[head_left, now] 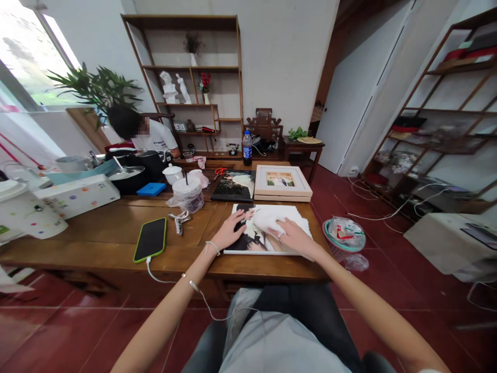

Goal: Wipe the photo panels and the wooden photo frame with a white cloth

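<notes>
A photo print or panel (248,248) with a thick white edge lies flat on the wooden table in front of me, showing dark-haired figures and pale clothing. My left hand (230,228) rests on its left part, fingers stretched out and holding nothing. Over the middle and right of the picture, my right hand (292,235) presses a bunched white cloth (267,219) against the surface. Beyond it lie a dark photo panel (233,187) and a pale framed photo (282,180), which sits on top of another frame.
Left of the picture, a charging phone (150,239) lies near a shiny metal object (179,221) and a lidded plastic cup (188,192). Red scissors (220,171) and a drink bottle (247,147) are farther back. A co-worker (153,135) sits across the table. A basket (344,235) stands on the right.
</notes>
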`<state>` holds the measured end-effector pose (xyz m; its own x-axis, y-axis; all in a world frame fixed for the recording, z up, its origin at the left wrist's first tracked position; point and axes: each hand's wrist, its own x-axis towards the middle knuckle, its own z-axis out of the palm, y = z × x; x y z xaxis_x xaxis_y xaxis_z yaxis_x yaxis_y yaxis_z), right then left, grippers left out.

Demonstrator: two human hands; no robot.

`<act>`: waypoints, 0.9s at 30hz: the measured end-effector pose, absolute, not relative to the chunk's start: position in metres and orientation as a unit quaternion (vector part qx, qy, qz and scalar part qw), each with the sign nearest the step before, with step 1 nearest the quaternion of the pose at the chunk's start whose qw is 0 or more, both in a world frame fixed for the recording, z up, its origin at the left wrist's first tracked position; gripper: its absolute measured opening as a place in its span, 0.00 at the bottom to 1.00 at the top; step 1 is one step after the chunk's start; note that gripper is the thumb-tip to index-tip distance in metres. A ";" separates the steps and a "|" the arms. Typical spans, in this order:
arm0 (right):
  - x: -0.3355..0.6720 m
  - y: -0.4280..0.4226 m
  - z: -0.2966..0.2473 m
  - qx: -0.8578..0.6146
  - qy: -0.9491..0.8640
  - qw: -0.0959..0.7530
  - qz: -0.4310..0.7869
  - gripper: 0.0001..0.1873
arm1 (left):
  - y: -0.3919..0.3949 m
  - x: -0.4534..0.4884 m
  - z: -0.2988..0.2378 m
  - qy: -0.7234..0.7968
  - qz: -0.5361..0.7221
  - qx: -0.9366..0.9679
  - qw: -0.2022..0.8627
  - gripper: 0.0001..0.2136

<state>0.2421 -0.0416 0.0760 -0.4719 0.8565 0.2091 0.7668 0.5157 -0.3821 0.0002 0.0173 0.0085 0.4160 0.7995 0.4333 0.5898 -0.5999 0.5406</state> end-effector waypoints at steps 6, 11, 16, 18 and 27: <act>0.204 0.024 0.089 -0.441 -0.827 0.237 0.256 0.20 | 0.017 -0.001 0.009 0.414 0.350 0.826 0.153 0.19; 0.172 0.044 0.087 -0.446 -0.812 0.225 0.302 0.23 | 0.016 0.000 0.011 0.416 0.352 0.826 0.145 0.17; 0.209 0.042 0.081 -0.464 -0.811 0.247 0.257 0.23 | 0.017 0.000 0.010 0.419 0.353 0.821 0.161 0.18; 0.235 0.038 0.076 -0.482 -0.804 0.254 0.240 0.25 | 0.017 0.000 0.009 0.421 0.348 0.821 0.163 0.18; 0.299 0.012 0.062 -0.569 -0.774 0.236 0.145 0.25 | 0.019 0.000 0.007 0.421 0.353 0.820 0.160 0.18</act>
